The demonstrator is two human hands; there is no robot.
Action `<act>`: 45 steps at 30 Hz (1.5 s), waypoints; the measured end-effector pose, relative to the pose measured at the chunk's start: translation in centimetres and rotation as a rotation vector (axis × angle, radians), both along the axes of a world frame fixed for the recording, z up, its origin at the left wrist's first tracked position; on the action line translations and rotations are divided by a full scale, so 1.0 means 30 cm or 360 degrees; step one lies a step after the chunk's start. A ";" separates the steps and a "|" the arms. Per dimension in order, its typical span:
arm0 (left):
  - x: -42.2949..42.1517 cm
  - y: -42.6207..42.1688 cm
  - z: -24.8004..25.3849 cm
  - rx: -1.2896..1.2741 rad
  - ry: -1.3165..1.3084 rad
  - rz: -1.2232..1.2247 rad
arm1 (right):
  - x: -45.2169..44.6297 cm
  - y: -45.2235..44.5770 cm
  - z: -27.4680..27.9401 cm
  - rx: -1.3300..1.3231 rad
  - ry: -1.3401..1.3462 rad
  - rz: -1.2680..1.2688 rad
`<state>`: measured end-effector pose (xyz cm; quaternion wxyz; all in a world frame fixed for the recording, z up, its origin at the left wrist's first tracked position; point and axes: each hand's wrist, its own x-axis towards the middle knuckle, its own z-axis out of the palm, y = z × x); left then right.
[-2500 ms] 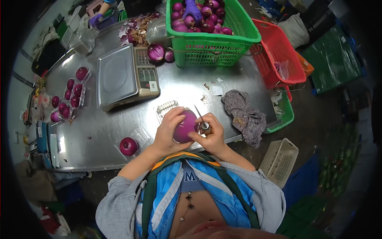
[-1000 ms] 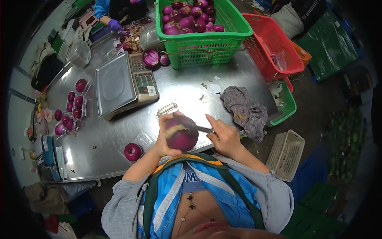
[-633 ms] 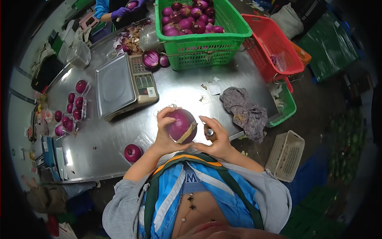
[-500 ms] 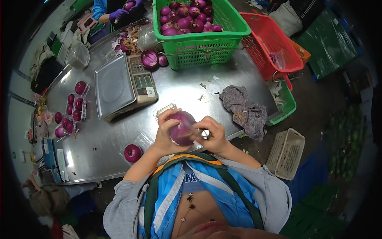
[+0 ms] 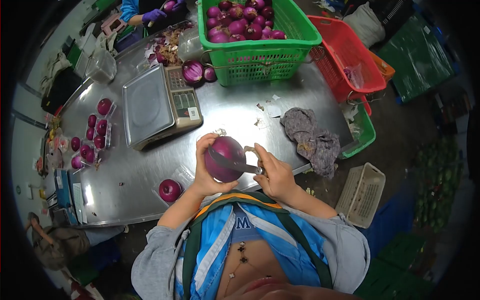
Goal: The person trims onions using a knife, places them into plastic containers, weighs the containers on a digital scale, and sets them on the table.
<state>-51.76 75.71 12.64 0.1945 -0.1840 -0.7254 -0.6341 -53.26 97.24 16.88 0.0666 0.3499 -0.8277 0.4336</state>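
My left hand (image 5: 206,172) is wrapped round a large peeled-looking red onion (image 5: 231,145), held just above the table's near edge. My right hand (image 5: 276,175) grips a small knife (image 5: 235,164) by its handle. The dark blade lies across the front of the onion, pointing left. A pale strip of onion skin (image 5: 251,150) sticks out at the thumb and forefinger of my right hand. Behind the onion, part of a clear tray shows. Left of my left wrist, another red onion (image 5: 170,190) rests in a clear plastic tray.
A scale (image 5: 150,105) stands on the steel table (image 5: 135,175). Behind are a green crate (image 5: 260,62) of onions, onion skins (image 5: 167,47) and a red crate (image 5: 345,60). A grey cloth (image 5: 312,142) lies right; packed onions (image 5: 92,132) sit left. A gloved co-worker's hand (image 5: 154,15) is at the back.
The knife blade has swung into view across the onion. My right hand has opened out slightly from it, with a skin strip now visible. The camera view has shifted a little.
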 end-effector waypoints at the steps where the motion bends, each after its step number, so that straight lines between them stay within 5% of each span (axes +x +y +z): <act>1: 0.000 0.004 0.002 0.0002 -0.0023 -0.0033 | -0.001 -0.007 -0.006 0.0057 0.0019 -0.0030; 8: -0.001 0.010 0.008 0.0082 0.0017 -0.0209 | -0.017 -0.017 -0.024 0.0071 0.0297 -0.0024; 10: 0.015 0.024 0.021 0.0473 0.0019 -0.0291 | -0.014 0.021 -0.053 0.0145 0.0250 -0.0143; 15: 0.008 -0.011 -0.008 0.0242 0.0125 -0.0229 | 0.011 0.030 -0.052 -0.0032 0.0305 -0.0207; 18: -0.017 0.001 0.001 0.0315 0.0167 -0.0275 | -0.016 0.016 -0.034 -0.0531 0.0018 -0.0167; 20: -0.020 -0.003 0.005 0.0274 0.0146 -0.0379 | -0.039 0.000 -0.017 -0.0543 -0.0012 -0.0162; 23: -0.018 -0.007 -0.003 0.0300 0.0120 -0.0515 | -0.096 -0.038 0.033 -0.0538 -0.0184 0.0355; 27: -0.002 -0.033 0.011 0.0242 0.0116 -0.0485 | -0.102 -0.052 -0.003 -0.0318 -0.0538 0.0338; 32: 0.027 -0.061 -0.037 -0.0261 0.0015 -0.0310 | -0.068 -0.057 -0.055 -0.0465 -0.1208 0.0662; 34: 0.023 -0.087 -0.135 -0.0519 -0.0180 0.0057 | -0.025 -0.044 -0.056 -0.0636 -0.1407 0.1086; 36: 0.095 -0.136 -0.229 0.0032 -0.0853 0.0110 | -0.046 0.000 -0.141 -0.0345 -0.0913 0.0546; 37: 0.127 -0.186 -0.221 0.0042 -0.0853 0.0192 | -0.096 0.029 -0.202 -0.0382 -0.1348 -0.0094; 38: 0.168 -0.233 -0.209 -0.0147 -0.0873 0.0320 | -0.184 0.091 -0.275 0.0138 -0.0882 -0.0485; 41: 0.251 -0.415 -0.218 -0.0151 -0.1105 0.0650 | -0.233 0.226 -0.377 0.0199 -0.0465 -0.0717; 42: 0.261 -0.473 -0.187 0.0001 -0.1257 0.0744 | -0.238 0.260 -0.441 -0.0012 -0.0677 -0.0747; 43: 0.275 -0.565 -0.238 -0.0333 -0.1079 0.0937 | -0.240 0.271 -0.484 -0.0225 -0.0895 -0.0787; 45: 0.290 -0.689 -0.263 -0.0484 -0.1111 0.0927 | -0.225 0.222 -0.514 -0.0151 -0.1007 -0.0665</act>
